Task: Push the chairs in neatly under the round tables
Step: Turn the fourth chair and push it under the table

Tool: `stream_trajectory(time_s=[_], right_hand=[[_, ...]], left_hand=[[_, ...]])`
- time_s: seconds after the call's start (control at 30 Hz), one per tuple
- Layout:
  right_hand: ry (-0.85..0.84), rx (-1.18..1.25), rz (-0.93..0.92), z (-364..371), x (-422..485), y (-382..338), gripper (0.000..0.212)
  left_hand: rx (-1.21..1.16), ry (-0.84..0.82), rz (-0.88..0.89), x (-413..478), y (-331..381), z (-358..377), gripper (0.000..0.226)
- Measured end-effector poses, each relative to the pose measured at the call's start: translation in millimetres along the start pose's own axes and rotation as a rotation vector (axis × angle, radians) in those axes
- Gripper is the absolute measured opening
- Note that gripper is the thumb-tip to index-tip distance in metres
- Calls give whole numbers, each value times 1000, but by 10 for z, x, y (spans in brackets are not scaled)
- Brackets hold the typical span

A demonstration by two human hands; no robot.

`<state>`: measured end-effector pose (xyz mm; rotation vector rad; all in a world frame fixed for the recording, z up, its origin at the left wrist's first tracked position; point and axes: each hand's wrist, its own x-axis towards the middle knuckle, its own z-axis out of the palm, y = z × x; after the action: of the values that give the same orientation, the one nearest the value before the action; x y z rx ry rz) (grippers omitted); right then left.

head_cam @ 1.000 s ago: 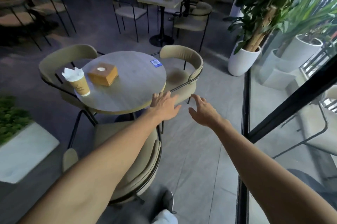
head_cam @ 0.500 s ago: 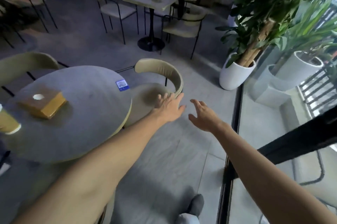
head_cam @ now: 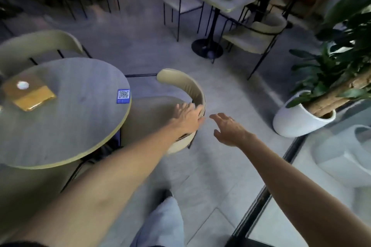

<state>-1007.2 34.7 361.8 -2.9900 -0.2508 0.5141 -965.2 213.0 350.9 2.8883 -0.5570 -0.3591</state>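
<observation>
While the left hand (head_cam: 187, 115) rests flat, fingers straight, on the chair (head_cam: 180, 86) backrest by the round table (head_cam: 66, 126); right hand (head_cam: 228, 126) hovers beside it, fingers spread, holding nothing.

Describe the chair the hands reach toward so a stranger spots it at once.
Start at the round grey table with the blue QR sticker near its edge. The chair stands at that sticker's side, seat partly under the tabletop, curved beige back toward the white plant pot. Unlike the other chair at the table's far side, it has the left hand at its back.
</observation>
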Motion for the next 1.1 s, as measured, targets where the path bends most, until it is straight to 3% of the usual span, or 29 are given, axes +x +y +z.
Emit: stream_trajectory(time_s=[0.17,0.37,0.6,0.7,0.93,1.0,1.1], right_hand=[[-20,-55,-96,-183,925,477,61],[-174,-175,-210,-443,1950,943,57],[-219,-339,-507,-676,3035,1195,58],[-226,-396,-700,-649,3507,1179,59],[-297,-584,-1175,-257,4220,1097,55],[-393,-655,-1243,-89,4332,1134,47],[-463,-718,-1298,70,4425,1144,37]], left_hand=[[5,-23,-96,931,-54,127,52],[-23,-36,-186,1931,72,289,56],[-4,2,-328,2655,13,340,58],[-83,47,-497,2802,-136,418,53],[-350,-115,-1018,2775,-37,999,87],[-468,-160,-1125,2790,148,1260,88],[-464,-226,-1209,2749,417,1580,83]])
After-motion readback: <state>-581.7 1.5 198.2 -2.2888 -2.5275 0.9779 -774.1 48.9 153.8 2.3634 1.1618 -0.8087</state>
